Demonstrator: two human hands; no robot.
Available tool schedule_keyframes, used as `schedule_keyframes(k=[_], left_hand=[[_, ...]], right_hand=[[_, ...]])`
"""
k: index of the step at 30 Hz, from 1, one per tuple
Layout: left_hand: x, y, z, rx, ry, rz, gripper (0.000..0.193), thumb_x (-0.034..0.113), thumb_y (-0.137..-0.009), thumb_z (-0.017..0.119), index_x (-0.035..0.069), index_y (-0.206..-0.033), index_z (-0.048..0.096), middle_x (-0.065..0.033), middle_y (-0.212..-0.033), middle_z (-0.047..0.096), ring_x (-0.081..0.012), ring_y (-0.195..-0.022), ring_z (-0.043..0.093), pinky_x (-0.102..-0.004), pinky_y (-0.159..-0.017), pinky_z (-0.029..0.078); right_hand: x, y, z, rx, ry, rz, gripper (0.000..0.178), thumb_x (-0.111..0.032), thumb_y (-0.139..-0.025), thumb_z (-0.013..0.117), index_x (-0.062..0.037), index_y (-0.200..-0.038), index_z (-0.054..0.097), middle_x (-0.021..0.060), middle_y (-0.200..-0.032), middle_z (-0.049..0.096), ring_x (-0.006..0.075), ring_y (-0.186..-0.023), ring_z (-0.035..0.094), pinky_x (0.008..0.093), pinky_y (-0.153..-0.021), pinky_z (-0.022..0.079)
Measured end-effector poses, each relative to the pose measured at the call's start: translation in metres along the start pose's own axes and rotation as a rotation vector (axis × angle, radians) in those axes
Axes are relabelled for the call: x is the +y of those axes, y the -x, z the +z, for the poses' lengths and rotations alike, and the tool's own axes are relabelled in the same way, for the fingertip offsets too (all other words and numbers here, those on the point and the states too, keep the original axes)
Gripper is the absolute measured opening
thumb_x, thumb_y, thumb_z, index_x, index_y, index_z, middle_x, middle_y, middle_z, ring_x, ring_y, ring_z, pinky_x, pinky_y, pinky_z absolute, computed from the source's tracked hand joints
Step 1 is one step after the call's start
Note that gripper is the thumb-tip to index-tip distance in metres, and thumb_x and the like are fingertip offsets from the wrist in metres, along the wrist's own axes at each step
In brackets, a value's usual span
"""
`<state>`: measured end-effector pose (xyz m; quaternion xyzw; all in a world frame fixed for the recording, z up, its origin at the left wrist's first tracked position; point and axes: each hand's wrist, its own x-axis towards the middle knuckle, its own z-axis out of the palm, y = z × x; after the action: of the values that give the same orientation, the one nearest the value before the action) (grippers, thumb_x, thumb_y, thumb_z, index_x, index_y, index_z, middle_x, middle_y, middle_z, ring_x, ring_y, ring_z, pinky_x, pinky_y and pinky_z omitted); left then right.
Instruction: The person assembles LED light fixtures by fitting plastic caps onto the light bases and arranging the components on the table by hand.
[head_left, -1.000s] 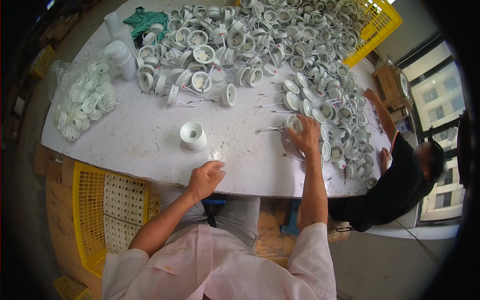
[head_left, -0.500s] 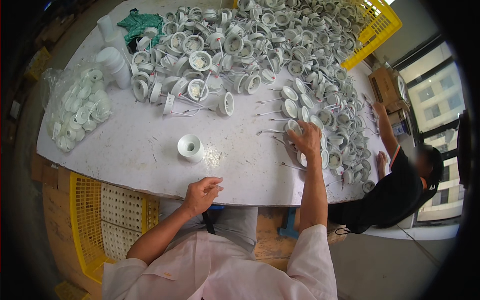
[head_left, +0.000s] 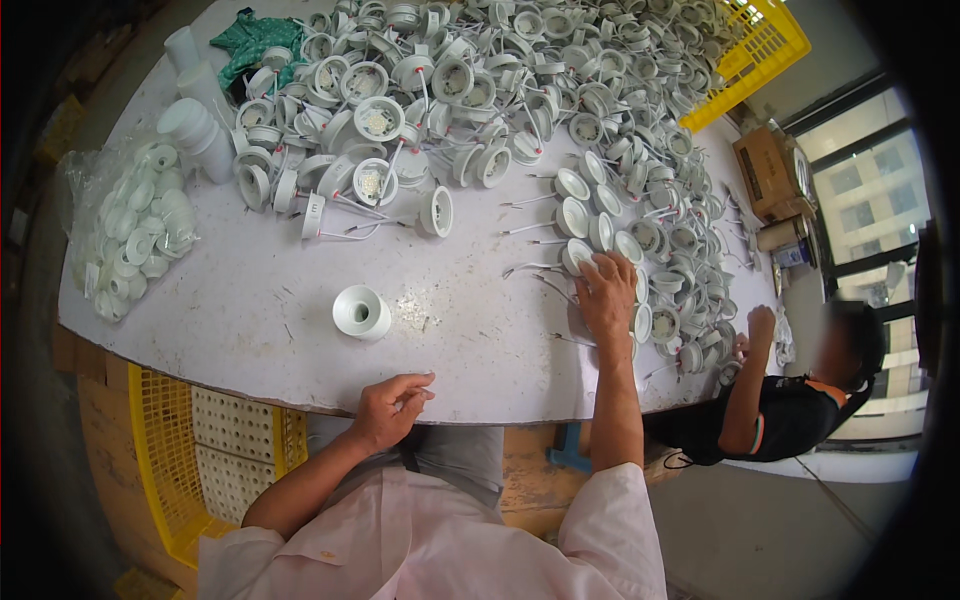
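My right hand [head_left: 607, 297] lies over rows of white round lamp housings [head_left: 572, 217] with short wires pointing left. Its fingers are stretched out across them, touching the nearer ones, and it hides some from view. My left hand [head_left: 390, 410] hovers at the table's front edge, fingers loosely bent and apart, with nothing visible in it. Just beyond the left hand stands a white cup-shaped piece [head_left: 361, 313] with a round hollow facing up. Farther back, another lamp housing [head_left: 436, 212] rests on its side.
A big heap of lamp housings [head_left: 470, 85] covers the table's far side. At left are a clear bag of white rings [head_left: 135, 225], stacked white cups [head_left: 197, 135] and a green cloth [head_left: 258, 45]. Yellow crates [head_left: 160, 450] flank the table. A co-worker [head_left: 790, 400] sits at right.
My right hand has shifted a little nearer over the lamp housings, its fingers straighter. My left hand stays about where it was. The co-worker's arm has drawn back from the box. The view has shifted slightly.
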<state>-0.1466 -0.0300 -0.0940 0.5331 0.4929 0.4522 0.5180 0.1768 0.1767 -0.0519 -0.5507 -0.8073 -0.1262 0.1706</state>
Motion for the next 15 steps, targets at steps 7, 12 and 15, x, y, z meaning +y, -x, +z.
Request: schedule_keyframes(k=[7,12,15], left_hand=[[0.009,0.0,0.004,-0.019,-0.039,-0.062,0.025,0.005,-0.091,0.057,-0.003,-0.116,0.06,-0.0137,-0.104,0.069,-0.0184,-0.093,0.068,-0.0277,-0.076,0.055],[0.05,-0.019,0.014,0.081,-0.169,0.108,0.038,0.01,-0.088,0.063,-0.004,-0.122,0.056,-0.0168,-0.123,0.062,-0.0212,-0.111,0.061,-0.0341,-0.091,0.05],[0.065,-0.047,0.035,0.122,-0.089,0.179,0.053,0.018,-0.09,0.063,-0.003,-0.134,0.045,-0.0192,-0.133,0.053,-0.0247,-0.122,0.053,-0.036,-0.098,0.046]], right_hand=[[-0.011,0.011,-0.003,0.167,-0.042,-0.116,0.028,-0.01,-0.068,0.076,-0.0152,-0.095,0.07,0.0019,-0.108,0.061,0.0264,-0.111,0.053,0.0448,-0.097,0.04],[-0.044,0.025,-0.031,0.291,-0.112,-0.215,0.031,-0.005,-0.068,0.076,-0.0141,-0.096,0.068,0.0012,-0.105,0.062,0.0251,-0.108,0.055,0.042,-0.093,0.043],[-0.072,0.038,-0.052,0.317,-0.176,-0.293,0.031,-0.004,-0.068,0.076,-0.013,-0.096,0.068,0.0017,-0.105,0.062,0.0247,-0.105,0.056,0.0413,-0.09,0.045]])
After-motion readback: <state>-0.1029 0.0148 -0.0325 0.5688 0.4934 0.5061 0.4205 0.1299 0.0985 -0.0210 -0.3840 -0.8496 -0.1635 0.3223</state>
